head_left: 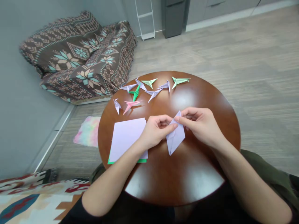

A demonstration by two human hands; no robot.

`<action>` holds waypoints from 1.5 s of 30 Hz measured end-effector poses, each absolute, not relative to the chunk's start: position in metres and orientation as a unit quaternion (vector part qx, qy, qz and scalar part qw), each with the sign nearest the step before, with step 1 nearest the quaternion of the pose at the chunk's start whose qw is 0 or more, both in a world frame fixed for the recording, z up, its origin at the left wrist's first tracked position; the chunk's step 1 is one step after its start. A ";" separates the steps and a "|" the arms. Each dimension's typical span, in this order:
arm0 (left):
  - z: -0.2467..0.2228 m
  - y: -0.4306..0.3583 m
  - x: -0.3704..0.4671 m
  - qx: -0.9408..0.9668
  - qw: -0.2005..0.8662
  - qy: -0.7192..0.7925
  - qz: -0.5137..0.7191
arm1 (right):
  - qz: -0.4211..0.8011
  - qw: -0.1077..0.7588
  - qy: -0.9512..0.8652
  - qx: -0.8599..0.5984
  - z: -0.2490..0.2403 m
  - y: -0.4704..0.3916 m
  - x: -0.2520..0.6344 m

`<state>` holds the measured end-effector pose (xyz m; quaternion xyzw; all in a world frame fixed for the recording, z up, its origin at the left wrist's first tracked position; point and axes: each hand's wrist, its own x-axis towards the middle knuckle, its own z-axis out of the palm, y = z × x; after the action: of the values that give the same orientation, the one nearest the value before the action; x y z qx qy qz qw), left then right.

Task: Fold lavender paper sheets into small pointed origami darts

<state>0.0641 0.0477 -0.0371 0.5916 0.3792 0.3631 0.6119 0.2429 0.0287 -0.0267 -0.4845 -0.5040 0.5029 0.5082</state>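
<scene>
Both hands hold one folded lavender paper [177, 139] above the round brown table [184, 174]. It is a kite-like shape, one tip pointing away from me and another toward me, with a crease on its left side. My left hand [157, 130] pinches its left edge, thumb on top. My right hand [201, 123] pinches near the upper tip, its thumb on the paper and the other fingers curled behind. A stack of square lavender sheets [127, 137], with a green edge showing beneath, lies left of my left hand, partly covered by my forearm.
Several folded paper figures lie along the table's far side, among them a pink one [131, 105], a dark green one [135, 93] and a light green one [179, 81]. Beyond are a sofa with a patterned cover [88, 67] and a pastel rug [88, 132].
</scene>
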 end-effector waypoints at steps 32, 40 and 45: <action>-0.040 0.058 0.053 0.511 0.666 0.437 0.321 | 0.464 0.405 -0.603 -0.507 -0.025 0.038 0.275; -0.036 0.057 0.053 0.525 0.676 0.434 0.282 | 0.488 0.284 -0.675 -0.475 -0.026 0.036 0.280; -0.037 0.058 0.052 0.534 0.663 0.441 0.285 | 0.489 0.267 -0.676 -0.482 -0.027 0.038 0.284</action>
<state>0.0523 0.0575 -0.0371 0.5336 0.4408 0.2847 0.6632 0.2838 0.0385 -0.0273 -0.4820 -0.6761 0.4894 0.2667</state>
